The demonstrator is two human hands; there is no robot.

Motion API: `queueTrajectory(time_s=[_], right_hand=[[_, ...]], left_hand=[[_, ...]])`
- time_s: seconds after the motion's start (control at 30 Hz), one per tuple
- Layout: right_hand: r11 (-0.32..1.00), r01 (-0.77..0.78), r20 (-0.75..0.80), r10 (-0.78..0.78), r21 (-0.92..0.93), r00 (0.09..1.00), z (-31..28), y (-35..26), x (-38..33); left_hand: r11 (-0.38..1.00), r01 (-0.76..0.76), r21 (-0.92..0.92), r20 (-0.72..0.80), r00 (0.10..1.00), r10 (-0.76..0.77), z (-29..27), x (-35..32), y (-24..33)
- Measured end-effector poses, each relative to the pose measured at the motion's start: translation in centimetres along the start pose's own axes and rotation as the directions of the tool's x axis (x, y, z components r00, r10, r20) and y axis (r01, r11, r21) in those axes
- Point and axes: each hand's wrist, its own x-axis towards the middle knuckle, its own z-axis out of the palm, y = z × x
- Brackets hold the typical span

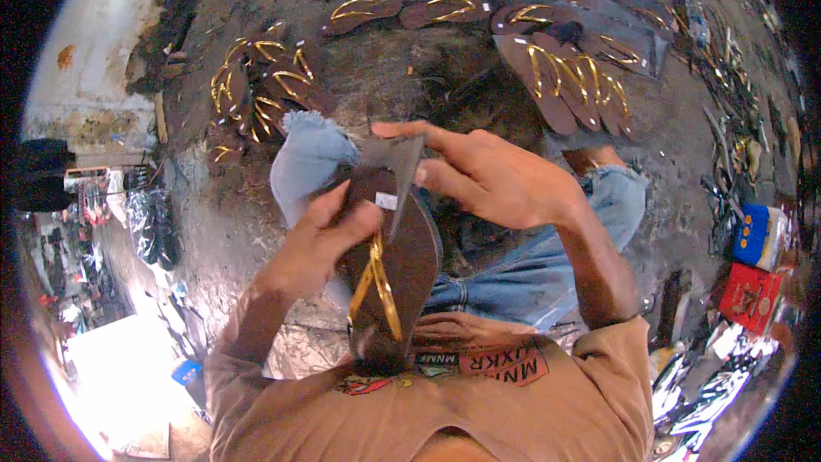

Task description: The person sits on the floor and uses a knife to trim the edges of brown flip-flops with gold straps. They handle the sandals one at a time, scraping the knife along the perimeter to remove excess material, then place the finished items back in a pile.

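Sandal (415, 269) with a dark brown sole and a gold V-shaped strap (386, 298), held in front of the chest of a person seated on a grimy floor (376, 68), seen from above. It lies lengthwise from the shirt toward the lap, the strap's point directed away from the body. A small white label (386, 201) sits on the brown surface near its far end.

The left hand (308, 250) has its fingers closed on the sandal's left side, the thumb laid over the upper face just beside the label. The right hand (513, 184) is at the far end, where a thin grey sheet (405, 173) stands up against the sandal. Its fingers are partly curled, one stretched over the sheet's top edge and others bent in at its side; with the blur, I cannot tell whether they grip it.

The person wears a tan T-shirt (530, 402) with printed patches and blue jeans (620, 205) frayed at the knees.

Beyond the knees, more brown sandals with gold straps cover the floor: a heap (286, 85) to the left, rows (445, 13) across the top and an overlapping group (547, 85) to the right. At the far right are a blue-and-white box (754, 235) and a red box (751, 298).
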Motion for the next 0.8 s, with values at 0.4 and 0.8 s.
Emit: queueTrajectory(time_s=[0.4, 0.8], right_hand=[[0.783, 0.390, -0.774, 0.175, 0.484, 0.608, 7.3, 1.3, -5.4], [0.885, -0.458, -0.590, 0.413, 0.080, 0.694, 14.8, 4.9, -20.1]], left_hand=[[0.543, -0.424, -0.725, -0.309, 0.904, 0.294, 7.4, 6.6, 1.1], [0.590, -0.265, -0.763, -0.186, 0.964, 0.192, 6.9, 4.9, -5.7]])
